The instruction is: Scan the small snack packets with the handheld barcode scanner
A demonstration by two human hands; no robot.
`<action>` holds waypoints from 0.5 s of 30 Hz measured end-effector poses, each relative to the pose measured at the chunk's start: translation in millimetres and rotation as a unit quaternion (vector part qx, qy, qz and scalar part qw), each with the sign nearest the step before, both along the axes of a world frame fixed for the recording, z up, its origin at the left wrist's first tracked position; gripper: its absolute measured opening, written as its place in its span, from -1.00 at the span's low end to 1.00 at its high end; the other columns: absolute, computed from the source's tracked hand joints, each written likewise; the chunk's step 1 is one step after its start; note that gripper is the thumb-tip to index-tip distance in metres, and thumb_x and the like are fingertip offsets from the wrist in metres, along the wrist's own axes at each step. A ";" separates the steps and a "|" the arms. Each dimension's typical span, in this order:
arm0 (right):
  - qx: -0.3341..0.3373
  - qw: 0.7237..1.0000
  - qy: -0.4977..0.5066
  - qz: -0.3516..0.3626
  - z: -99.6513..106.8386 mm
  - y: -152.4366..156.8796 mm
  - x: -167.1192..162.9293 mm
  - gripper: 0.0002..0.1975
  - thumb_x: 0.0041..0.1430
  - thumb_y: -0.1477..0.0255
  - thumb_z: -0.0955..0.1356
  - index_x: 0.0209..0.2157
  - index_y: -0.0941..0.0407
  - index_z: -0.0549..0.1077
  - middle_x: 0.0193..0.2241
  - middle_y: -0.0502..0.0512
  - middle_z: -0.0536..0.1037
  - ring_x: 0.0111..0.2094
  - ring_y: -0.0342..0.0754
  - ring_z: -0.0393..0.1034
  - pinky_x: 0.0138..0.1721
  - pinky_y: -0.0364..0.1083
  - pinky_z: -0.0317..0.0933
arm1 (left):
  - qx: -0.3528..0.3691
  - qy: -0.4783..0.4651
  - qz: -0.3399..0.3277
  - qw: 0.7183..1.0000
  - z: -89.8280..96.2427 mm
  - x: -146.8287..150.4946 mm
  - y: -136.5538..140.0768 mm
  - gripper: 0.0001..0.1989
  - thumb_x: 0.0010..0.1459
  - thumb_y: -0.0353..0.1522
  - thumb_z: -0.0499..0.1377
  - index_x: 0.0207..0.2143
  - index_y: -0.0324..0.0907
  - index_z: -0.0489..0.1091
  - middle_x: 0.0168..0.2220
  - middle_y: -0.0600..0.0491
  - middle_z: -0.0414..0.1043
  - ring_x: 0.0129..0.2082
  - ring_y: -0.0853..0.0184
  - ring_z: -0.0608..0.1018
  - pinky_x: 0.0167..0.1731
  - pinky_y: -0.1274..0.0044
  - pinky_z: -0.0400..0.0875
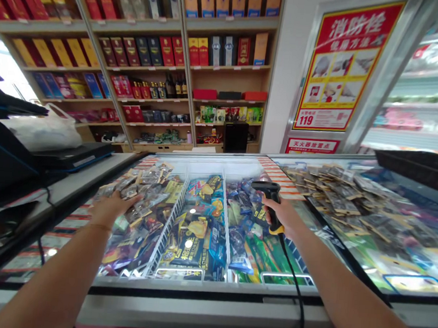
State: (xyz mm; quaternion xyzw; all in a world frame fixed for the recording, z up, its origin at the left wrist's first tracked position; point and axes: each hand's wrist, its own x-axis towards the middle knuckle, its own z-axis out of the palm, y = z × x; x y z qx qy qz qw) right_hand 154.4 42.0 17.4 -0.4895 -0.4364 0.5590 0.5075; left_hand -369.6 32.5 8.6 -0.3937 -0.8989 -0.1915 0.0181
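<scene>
My right hand (283, 215) is wrapped round the grip of a black barcode scanner (271, 196) with yellow at the foot of its handle. The scanner's cord hangs from there down over the freezer's front edge. On the left, my left hand (112, 208) rests on a pile of small clear packets with brown card strips (141, 183), its thumb spread apart from the fingers. The fingertips are partly hidden among the packets. These packets lie on the glass at the left of the chest freezer (119, 280).
Wire dividers split bagged frozen goods (199, 223) inside the freezer. A larger heap of similar packets (338, 193) covers the glass on the right, near a black tray (423, 167). A counter with a white plastic bag (43, 127) stands left; stocked shelves (135, 69) rise behind.
</scene>
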 end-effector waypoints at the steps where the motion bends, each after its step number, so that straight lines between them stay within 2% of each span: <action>1: 0.002 1.000 -0.004 0.003 0.5 -0.2 -0.8 -0.86 0.11 0.43 0.40 -0.33 0.13 0.35 -0.64 -0.10 0.38 -0.73 -0.21 0.23 -0.74 -0.21 0.11 | -0.014 0.008 0.016 1.000 -0.7 7.7 1.7 0.07 -0.17 0.32 0.14 0.19 -0.24 0.32 0.22 -0.44 0.27 0.22 -0.49 0.24 0.07 -0.20 0.11; 3: 0.006 1.000 -0.012 0.005 0.7 -0.7 -2.2 -0.86 0.11 0.43 0.41 -0.33 0.13 0.35 -0.63 -0.10 0.39 -0.74 -0.21 0.23 -0.74 -0.21 0.11 | -0.023 0.025 0.030 0.999 -2.1 28.0 5.9 0.07 -0.15 0.33 0.10 0.22 -0.22 0.31 0.25 -0.47 0.22 0.25 -0.47 0.21 0.09 -0.18 0.11; 8: 0.013 1.000 -0.026 0.006 -5.2 -1.0 -1.5 -0.86 0.11 0.44 0.41 -0.34 0.13 0.35 -0.64 -0.11 0.38 -0.75 -0.21 0.23 -0.74 -0.20 0.09 | 0.024 0.035 0.007 0.999 -4.9 92.5 22.3 0.04 -0.06 0.31 0.03 0.19 -0.32 0.35 0.24 -0.59 0.17 0.25 -0.50 0.18 0.06 -0.24 0.05; 12: 0.016 0.999 -0.038 0.010 -9.8 -1.5 -0.9 -0.85 0.09 0.43 0.40 -0.32 0.13 0.34 -0.65 -0.13 0.37 -0.76 -0.21 0.23 -0.74 -0.20 0.08 | 0.079 0.039 0.010 0.996 -4.8 133.2 37.4 -0.11 0.07 0.21 0.05 0.09 -0.39 0.41 0.19 -0.60 0.23 0.23 -0.43 0.24 0.09 -0.21 0.07; 15: 0.029 0.998 -0.045 0.034 -11.5 -2.2 -1.3 -0.79 0.05 0.37 0.42 -0.31 0.11 0.33 -0.64 -0.15 0.38 -0.76 -0.21 0.23 -0.72 -0.20 0.08 | 0.153 0.004 -0.008 0.988 -2.7 150.6 48.1 -0.27 0.22 0.05 0.02 0.14 -0.41 0.34 0.13 -0.51 0.33 0.19 -0.27 0.36 0.11 -0.04 0.20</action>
